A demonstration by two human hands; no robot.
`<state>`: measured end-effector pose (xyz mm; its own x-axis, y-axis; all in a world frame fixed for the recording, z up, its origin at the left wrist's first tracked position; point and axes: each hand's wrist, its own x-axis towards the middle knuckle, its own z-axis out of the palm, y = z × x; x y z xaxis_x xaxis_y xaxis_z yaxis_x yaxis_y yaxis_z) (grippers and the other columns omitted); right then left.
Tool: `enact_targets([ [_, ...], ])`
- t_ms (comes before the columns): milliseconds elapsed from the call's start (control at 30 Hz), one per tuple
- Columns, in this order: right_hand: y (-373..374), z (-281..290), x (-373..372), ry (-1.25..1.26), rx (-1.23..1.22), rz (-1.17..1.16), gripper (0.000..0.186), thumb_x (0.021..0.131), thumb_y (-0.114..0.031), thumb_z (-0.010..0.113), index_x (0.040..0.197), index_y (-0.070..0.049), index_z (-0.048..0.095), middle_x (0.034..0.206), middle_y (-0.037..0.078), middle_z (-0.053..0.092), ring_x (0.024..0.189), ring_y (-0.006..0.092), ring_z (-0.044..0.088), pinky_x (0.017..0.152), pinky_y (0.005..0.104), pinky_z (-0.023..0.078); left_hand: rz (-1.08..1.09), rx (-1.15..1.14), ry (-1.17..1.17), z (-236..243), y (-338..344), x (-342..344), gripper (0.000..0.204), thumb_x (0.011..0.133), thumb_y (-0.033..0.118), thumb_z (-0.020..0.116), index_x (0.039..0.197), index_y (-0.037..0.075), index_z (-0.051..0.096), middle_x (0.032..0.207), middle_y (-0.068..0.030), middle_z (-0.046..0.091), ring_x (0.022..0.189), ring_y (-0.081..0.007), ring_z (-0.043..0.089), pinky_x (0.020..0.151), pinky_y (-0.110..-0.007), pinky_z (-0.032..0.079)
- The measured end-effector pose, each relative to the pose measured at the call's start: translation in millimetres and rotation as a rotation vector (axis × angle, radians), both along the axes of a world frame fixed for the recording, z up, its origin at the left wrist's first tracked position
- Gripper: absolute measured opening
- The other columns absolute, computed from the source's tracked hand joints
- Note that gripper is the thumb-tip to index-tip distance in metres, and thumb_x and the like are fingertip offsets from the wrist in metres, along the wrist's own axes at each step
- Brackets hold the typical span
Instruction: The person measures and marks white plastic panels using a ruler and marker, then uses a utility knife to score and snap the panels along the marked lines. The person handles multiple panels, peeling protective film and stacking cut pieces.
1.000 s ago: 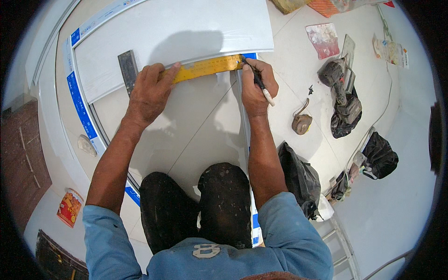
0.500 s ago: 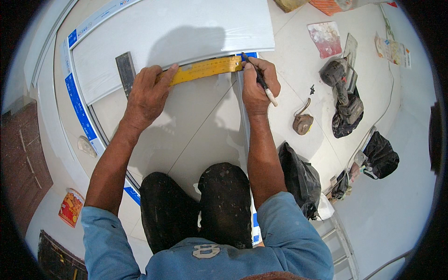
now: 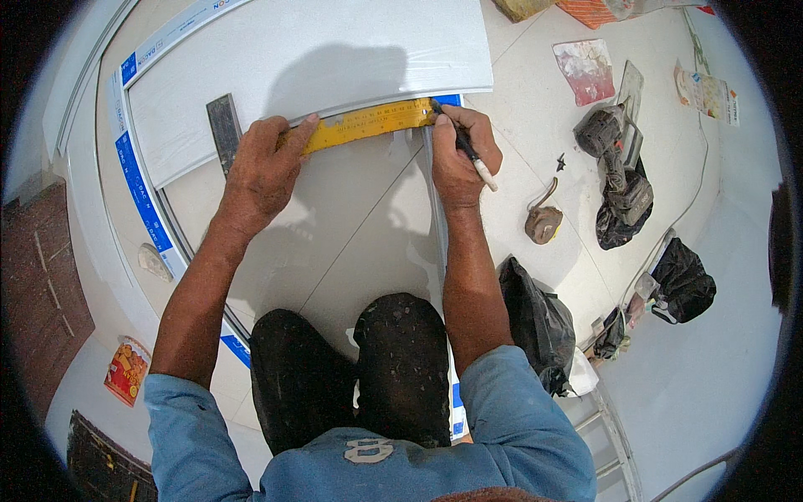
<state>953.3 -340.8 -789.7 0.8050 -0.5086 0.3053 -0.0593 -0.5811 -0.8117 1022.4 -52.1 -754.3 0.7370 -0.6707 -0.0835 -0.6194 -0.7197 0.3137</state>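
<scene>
Yellow flat metal, marked with a ruled scale: the long blade [image 3: 372,124] of a square, lying along the near edge of a broad white panel [image 3: 360,46], its right end at the right-hand rail of a white frame [image 3: 136,166] with blue film strips. The square's dark grey straight stock [image 3: 223,130] rests across the panel's near edge at the left (the corner where the two arms meet is covered by fingers). Left hand [image 3: 263,171] grasps the square at that corner, digits bent over the metal; the underside of the grip cannot be seen. Right hand [image 3: 467,167] is closed round a slim black-and-white marker pen [image 3: 468,151], pinched and tilted, tip at the blade's right end. Whether the tip touches, cannot tell. On the pale tiled floor to the right: a dusty brown tape measure [image 3: 543,222], a dark grey power tool [image 3: 599,130], a crumpled black plastic bag [image 3: 535,318] nearest the right forearm.
</scene>
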Motion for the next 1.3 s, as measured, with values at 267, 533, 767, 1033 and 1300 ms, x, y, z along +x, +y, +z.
enact_targets([
  [267, -2.1, -1.6, -0.4, -0.045, 0.057, -0.003, 0.011, 0.093, -0.005, 0.075, 0.103, -0.001, 0.074, 0.084, 0.009, 0.074, 0.071, 0.0125, 0.067, 0.065, 0.031, 0.057, -0.013, -0.018, -0.007, 1.0, 2.3, 0.8, 0.071, 0.093, 0.003, 0.081, 0.158, 0.017, 0.058, 0.13, -0.0177, 0.059, 0.118, -0.0297, 0.063, 0.101, -0.039, 0.065],
  [533, -2.0, -1.0, -1.2, 0.022, -0.013, -0.019, 0.01, 0.094, -0.005, 0.075, 0.103, -0.002, 0.075, 0.086, 0.01, 0.075, 0.073, 0.0123, 0.07, 0.064, 0.0319, 0.058, -0.013, 0.017, -0.01, -2.9, 3.4, -0.7, 0.068, 0.095, 0.003, 0.079, 0.158, 0.018, 0.057, 0.13, -0.0166, 0.058, 0.118, -0.028, 0.062, 0.099, -0.037, 0.066],
  [767, -3.6, 1.9, -1.6, 0.006, 0.046, -0.003, 0.011, 0.094, -0.005, 0.074, 0.104, 0.0, 0.075, 0.088, 0.012, 0.077, 0.075, 0.0134, 0.073, 0.066, 0.0327, 0.06, -0.021, 0.002, -0.014, -2.7, 3.6, 0.0, 0.069, 0.095, 0.003, 0.079, 0.158, 0.018, 0.056, 0.128, -0.0165, 0.057, 0.117, -0.0271, 0.061, 0.098, -0.036, 0.066],
  [1033, -4.7, -0.3, -3.0, 0.029, 0.049, -0.014, 0.01, 0.094, -0.004, 0.073, 0.103, 0.0, 0.073, 0.089, 0.012, 0.076, 0.075, 0.0138, 0.072, 0.067, 0.0328, 0.06, -0.036, -0.002, -0.047, -2.1, 3.6, 1.9, 0.066, 0.095, 0.003, 0.079, 0.157, 0.017, 0.059, 0.128, -0.0171, 0.059, 0.114, -0.0274, 0.062, 0.095, -0.037, 0.066],
  [1300, -3.9, -0.2, -0.9, 0.011, 0.076, -0.004, 0.009, 0.093, -0.004, 0.073, 0.102, 0.0, 0.074, 0.089, 0.012, 0.076, 0.075, 0.014, 0.072, 0.067, 0.0327, 0.06, -0.011, 0.002, -0.01, 2.4, 0.4, 0.9, 0.06, 0.098, 0.007, 0.077, 0.156, 0.016, 0.061, 0.127, -0.0166, 0.059, 0.112, -0.0246, 0.062, 0.093, -0.035, 0.066],
])
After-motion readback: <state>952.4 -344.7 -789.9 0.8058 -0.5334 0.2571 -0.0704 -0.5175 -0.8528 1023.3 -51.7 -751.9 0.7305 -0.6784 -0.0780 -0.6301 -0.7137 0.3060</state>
